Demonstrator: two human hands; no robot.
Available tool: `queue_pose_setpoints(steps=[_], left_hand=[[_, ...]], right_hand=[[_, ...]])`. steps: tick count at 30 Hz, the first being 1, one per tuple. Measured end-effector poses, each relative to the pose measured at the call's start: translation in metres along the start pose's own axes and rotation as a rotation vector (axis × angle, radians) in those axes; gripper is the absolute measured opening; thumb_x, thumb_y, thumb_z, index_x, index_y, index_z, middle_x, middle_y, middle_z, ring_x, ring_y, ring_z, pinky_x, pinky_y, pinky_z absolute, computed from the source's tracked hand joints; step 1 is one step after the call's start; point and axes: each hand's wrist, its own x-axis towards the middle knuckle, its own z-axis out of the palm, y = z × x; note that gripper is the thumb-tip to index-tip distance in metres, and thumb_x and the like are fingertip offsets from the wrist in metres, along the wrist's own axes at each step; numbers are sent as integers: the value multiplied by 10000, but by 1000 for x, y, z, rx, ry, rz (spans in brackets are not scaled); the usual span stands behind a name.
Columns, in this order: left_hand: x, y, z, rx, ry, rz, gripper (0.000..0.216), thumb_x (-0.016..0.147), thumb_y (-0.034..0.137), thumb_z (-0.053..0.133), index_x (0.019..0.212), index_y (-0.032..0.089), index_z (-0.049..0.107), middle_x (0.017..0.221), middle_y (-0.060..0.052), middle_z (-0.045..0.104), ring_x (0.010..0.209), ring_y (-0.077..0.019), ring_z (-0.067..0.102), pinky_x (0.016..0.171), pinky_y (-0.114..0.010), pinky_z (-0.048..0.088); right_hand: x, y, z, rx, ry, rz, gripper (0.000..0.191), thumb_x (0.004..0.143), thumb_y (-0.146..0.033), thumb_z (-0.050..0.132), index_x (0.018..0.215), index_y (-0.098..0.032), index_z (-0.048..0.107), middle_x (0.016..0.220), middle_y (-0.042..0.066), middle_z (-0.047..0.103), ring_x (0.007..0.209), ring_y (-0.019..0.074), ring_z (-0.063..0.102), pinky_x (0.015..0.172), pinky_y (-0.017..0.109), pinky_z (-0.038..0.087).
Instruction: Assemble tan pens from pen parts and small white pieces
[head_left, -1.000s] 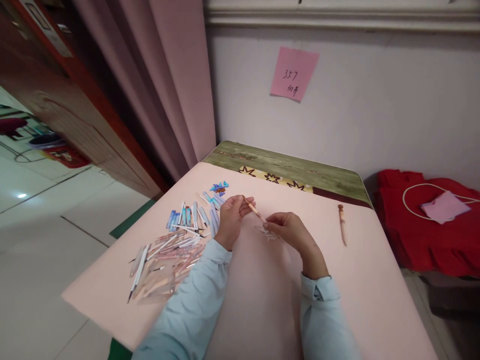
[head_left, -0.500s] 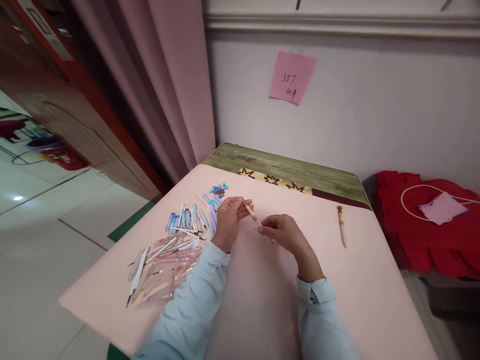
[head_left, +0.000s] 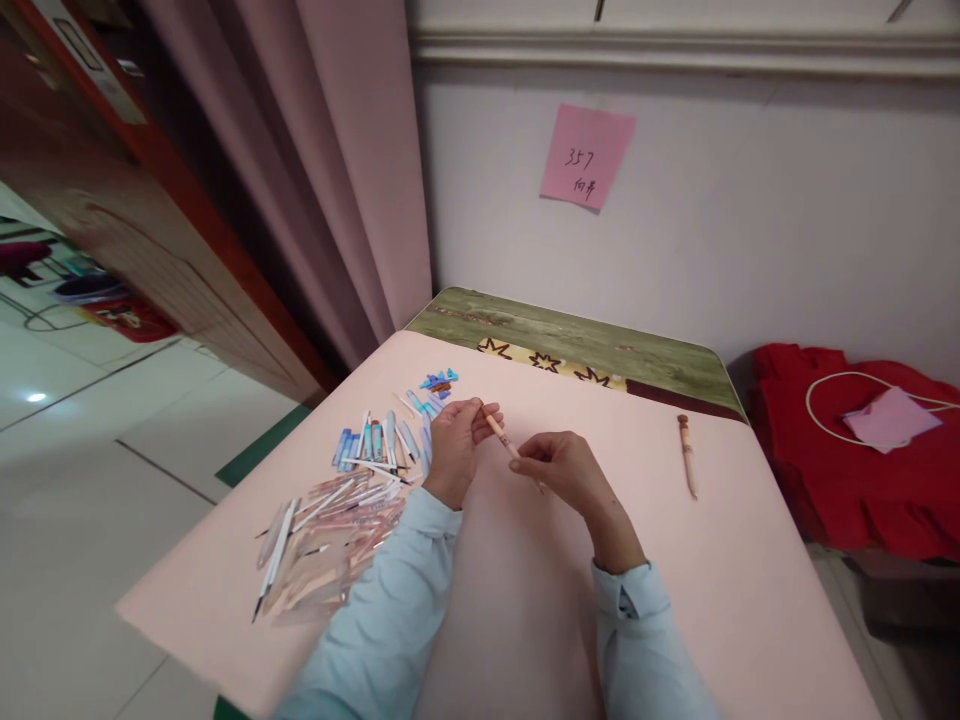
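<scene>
My left hand (head_left: 454, 446) and my right hand (head_left: 561, 464) meet over the middle of a pink-covered table (head_left: 525, 600). Between them I hold a thin orange pen (head_left: 498, 432), tilted: the left fingers pinch its upper end, the right fingers close on its lower end. A small dark tip shows below my right hand. Both hands are closed. To the left of my left hand lies a heap of pen parts (head_left: 352, 490): blue caps, white refills and clear pinkish barrels.
A finished orange pen (head_left: 685, 456) lies alone at the table's right. The far end shows a green wood-pattern cloth (head_left: 577, 345). Red fabric with a pink paper (head_left: 862, 450) sits right of the table. A pink note (head_left: 587, 155) hangs on the wall; curtain at left.
My hands have drawn slightly closer together along the pen, and the small clear piece seen under my right hand a second ago is no longer in sight.
</scene>
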Motion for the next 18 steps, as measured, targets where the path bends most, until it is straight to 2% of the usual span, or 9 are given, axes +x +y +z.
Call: queue_pose_setpoints(steps=[3,7,18], left_hand=[[0,1,0,-3,-5,1,233,754,263,723,873,151,556,809,-90,742,655,-165,702,679,-312,566],[-2,6,3,24,-75,31,246,745,281,730,846,157,544,816,-97,746,660,-176,707,702,-331,564],[-12,18,10,17,-184,72,309,725,337,771,852,173,542,880,-94,753,716,-185,715,773,-361,555]], right_hand=[[0,1,1,-3,17,-3,199,698,-385,739,701,-187,721,539,-5,620,470,122,526,467,232,361],[1,5,0,-2,43,-10,208,695,-390,737,713,-184,722,566,-3,625,487,122,527,475,232,373],[2,9,0,101,12,-41,230,715,-402,717,766,-178,724,638,-3,648,517,114,520,509,232,403]])
